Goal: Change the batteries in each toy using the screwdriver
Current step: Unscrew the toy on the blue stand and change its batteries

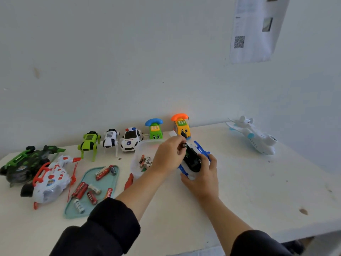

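Near the table's (pixel 239 182) far edge, a blue toy (pixel 192 159) is gripped underside-up by the right hand (pixel 202 179); a battery (pixel 184 145) is pinched over it by the left hand's (pixel 168 154) fingertips

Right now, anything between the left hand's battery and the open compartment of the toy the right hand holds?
Nothing visible. The left hand pinches a battery right at the upper end of the toy's open black underside, which the right hand steadies. No cover or tool lies across the opening.

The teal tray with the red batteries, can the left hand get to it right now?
Probably yes, once freed: the teal tray lies open beside the left hand, which now pinches a battery.
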